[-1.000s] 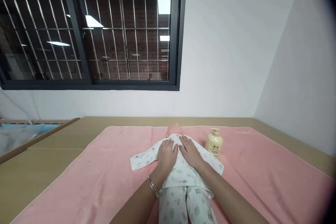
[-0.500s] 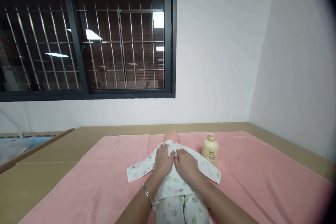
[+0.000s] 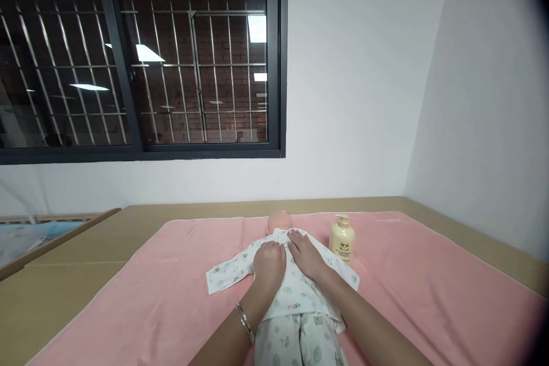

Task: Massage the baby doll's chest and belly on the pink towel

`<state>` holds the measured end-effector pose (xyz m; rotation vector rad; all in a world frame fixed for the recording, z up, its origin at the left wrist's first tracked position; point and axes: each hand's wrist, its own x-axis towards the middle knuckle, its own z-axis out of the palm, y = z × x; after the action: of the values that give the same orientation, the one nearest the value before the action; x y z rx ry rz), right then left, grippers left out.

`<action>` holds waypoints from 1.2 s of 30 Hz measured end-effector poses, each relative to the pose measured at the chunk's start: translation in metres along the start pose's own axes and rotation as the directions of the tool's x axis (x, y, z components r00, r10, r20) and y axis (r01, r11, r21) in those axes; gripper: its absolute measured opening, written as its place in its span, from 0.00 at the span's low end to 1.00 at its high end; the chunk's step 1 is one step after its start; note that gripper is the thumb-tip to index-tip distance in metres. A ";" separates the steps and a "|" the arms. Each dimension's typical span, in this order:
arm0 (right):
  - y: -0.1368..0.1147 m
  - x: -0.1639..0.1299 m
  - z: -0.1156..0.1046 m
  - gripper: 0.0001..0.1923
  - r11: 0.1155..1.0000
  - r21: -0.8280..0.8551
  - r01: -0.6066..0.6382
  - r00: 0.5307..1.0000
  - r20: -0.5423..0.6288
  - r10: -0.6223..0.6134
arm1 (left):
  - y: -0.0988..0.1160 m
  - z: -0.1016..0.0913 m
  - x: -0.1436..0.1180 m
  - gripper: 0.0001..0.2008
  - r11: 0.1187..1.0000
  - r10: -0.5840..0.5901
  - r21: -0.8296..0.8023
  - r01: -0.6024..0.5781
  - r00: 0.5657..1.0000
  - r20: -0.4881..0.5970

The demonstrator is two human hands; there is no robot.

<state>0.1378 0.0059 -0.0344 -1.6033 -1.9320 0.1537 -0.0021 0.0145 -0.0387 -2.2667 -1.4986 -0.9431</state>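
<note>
A baby doll (image 3: 279, 221) lies on its back with its head at the far end. It wears a white printed long-sleeved shirt (image 3: 291, 294) and matching trousers (image 3: 278, 343). My left hand (image 3: 269, 266), with a bracelet at the wrist, is closed on the shirt's upper front; its fingertips are hidden. Beside it, my right hand (image 3: 306, 255) lies flat on the chest with fingers stretched toward the neckline, holding nothing. Both shirt sleeves spread out to the sides.
A pale yellow pump bottle (image 3: 342, 239) stands right of the doll, close to the sleeve. Beneath everything is a pink blanket (image 3: 171, 286) on a tan padded surface (image 3: 86, 246). A white wall and a barred window (image 3: 206, 68) rise behind.
My left hand has gone from lying flat with fingers extended to closed on the shirt front. My right hand stays flat, slightly higher toward the neckline. The doll's head shows more.
</note>
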 end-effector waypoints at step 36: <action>-0.008 0.005 0.012 0.26 0.980 -0.200 -0.022 0.999 -0.044 0.014 | -0.017 0.023 0.007 0.20 0.949 -0.120 -0.281 0.146 0.987 0.106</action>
<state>0.1248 0.0117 -0.0386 -1.7388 -1.9520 -0.0701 -0.0076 0.0390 -0.0537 -2.4594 -1.6650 -1.1843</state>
